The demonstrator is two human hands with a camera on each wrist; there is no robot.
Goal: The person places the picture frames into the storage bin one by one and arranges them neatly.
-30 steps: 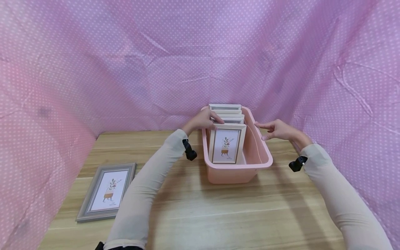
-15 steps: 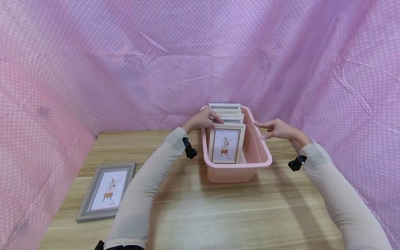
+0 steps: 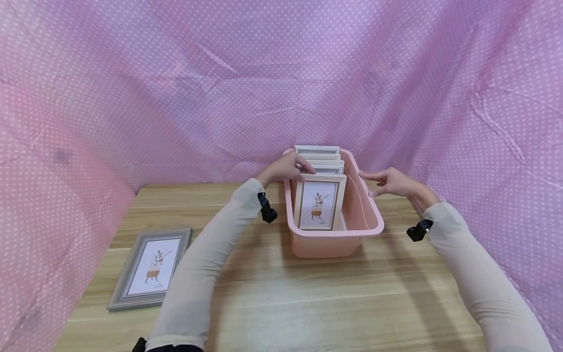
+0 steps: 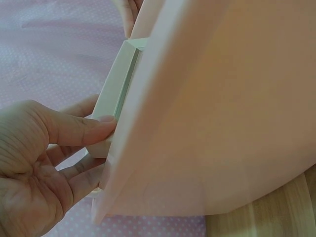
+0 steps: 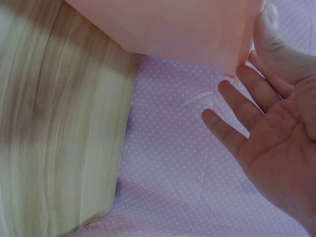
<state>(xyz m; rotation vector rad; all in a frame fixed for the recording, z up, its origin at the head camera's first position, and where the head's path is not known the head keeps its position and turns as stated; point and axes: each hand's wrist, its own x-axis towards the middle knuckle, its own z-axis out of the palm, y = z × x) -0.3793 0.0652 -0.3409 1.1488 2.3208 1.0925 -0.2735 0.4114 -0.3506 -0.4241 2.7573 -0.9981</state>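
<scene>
A pink plastic bin [image 3: 327, 244] holds several picture frames standing upright in a row, front to back. The front picture frame [image 3: 319, 204] has a cream border and a potted-plant print. My left hand [image 3: 286, 167] pinches its upper left corner. In the left wrist view the thumb of my left hand [image 4: 34, 153] lies on the border [image 4: 111, 96], fingers behind it. On the right side, my right hand [image 3: 393, 183] touches the bin's rim. The right wrist view has the thumb of my right hand [image 5: 281, 123] against the bin wall [image 5: 197, 29], with the other fingers extended.
A grey picture frame [image 3: 151, 269] with a similar print lies flat on the wooden table [image 3: 316, 303] at the left, partly behind my left sleeve. Pink dotted cloth [image 3: 246, 98] hangs behind the table and along both sides.
</scene>
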